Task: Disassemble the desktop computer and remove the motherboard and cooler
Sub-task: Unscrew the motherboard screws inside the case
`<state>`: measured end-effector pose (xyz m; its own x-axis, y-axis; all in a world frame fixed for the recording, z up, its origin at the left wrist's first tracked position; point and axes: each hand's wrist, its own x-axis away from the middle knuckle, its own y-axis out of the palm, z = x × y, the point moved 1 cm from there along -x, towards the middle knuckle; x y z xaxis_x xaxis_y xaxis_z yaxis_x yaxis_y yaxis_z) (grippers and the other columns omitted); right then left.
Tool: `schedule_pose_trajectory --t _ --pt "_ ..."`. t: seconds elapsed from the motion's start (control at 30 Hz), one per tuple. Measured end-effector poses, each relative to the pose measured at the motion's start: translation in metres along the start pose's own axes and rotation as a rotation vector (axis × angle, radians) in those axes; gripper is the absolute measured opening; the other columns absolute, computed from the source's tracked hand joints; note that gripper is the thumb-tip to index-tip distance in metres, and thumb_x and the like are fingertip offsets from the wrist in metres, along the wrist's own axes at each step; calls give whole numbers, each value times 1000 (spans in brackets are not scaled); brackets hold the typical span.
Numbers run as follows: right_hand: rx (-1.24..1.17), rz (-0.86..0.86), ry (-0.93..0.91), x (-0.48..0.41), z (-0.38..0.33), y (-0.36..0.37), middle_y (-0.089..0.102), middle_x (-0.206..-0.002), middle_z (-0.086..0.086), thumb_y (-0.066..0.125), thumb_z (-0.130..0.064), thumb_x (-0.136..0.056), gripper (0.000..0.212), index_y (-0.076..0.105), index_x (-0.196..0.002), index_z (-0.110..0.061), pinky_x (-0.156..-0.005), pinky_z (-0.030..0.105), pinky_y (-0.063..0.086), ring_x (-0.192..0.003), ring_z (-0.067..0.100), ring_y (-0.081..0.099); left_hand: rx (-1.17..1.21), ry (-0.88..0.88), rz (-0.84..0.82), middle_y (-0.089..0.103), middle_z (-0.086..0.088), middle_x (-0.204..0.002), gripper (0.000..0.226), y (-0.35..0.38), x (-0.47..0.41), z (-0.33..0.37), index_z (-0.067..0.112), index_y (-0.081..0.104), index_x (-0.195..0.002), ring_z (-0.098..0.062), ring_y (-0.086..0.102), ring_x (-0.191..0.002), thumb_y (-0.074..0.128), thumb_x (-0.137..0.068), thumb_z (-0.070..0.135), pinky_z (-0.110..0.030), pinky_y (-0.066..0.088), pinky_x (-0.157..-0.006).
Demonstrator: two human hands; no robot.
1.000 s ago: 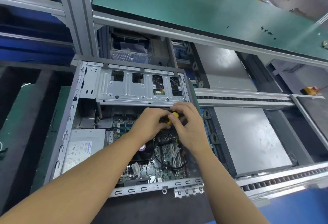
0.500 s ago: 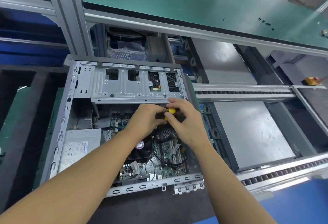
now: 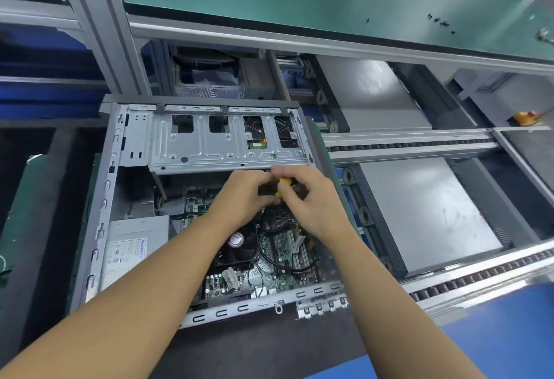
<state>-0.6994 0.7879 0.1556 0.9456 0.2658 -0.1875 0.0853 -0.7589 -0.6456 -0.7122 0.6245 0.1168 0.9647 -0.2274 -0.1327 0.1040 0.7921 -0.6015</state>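
Leaning in over the open computer case point(image 3: 99, 228), a person has both bare forearms stretched forward and angled inward, so the two hands meet over the far part of the board, just below the metal drive tray point(image 3: 209, 144). The left hand point(image 3: 242, 195) is turned knuckles-up with its fingers bent tight towards the meeting point. From here I cannot tell whether they actually grip anything. The right hand point(image 3: 314, 201) comes in from the other side, wrist cocked, and its thumb and fingers pinch a small yellow handle point(image 3: 284, 182). What sits under that handle is hidden by the hands.

The case lies flat on a dark worktop point(image 3: 269, 345) with its side off. Inside there is one green motherboard point(image 3: 281, 261), seated in the near right part of the case, partly under the right wrist. One black cooler point(image 3: 236, 246) with a round sticker on its hub sits on the board, just under the left wrist. One grey power supply point(image 3: 135, 246) with a white label fills the near left corner. The drive tray across the far end has four square cut-outs in a row.

To the right of the case runs a conveyor carrying two grey plates, one near point(image 3: 425, 213) and one farther off point(image 3: 368, 93). A single orange thing point(image 3: 526, 117) sits well apart at the far right, too small to make out.
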Motion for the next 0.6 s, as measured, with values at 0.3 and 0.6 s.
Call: schedule_pose_trajectory --t 0.3,0.6 --pt "-66 9 110 -1 3 -1 70 -105 -20 69 -12 -90 34 66 -118 -31 -85 31 55 -89 9 65 47 -45 -86 70 11 -115 46 0 3 0 33 67 -125 -5 61 -107 78 -83 18 -23 47 -85" --pt "15 46 18 -3 2 3 56 -106 -20 68 -23 -90 19 65 -108 -28 -76 15 47 -98 2 55 -20 -12 -35 74 1 -94 28 6 0 3 24 78 -103 -19 66 -91 84 -77 20 -35 49 -82"
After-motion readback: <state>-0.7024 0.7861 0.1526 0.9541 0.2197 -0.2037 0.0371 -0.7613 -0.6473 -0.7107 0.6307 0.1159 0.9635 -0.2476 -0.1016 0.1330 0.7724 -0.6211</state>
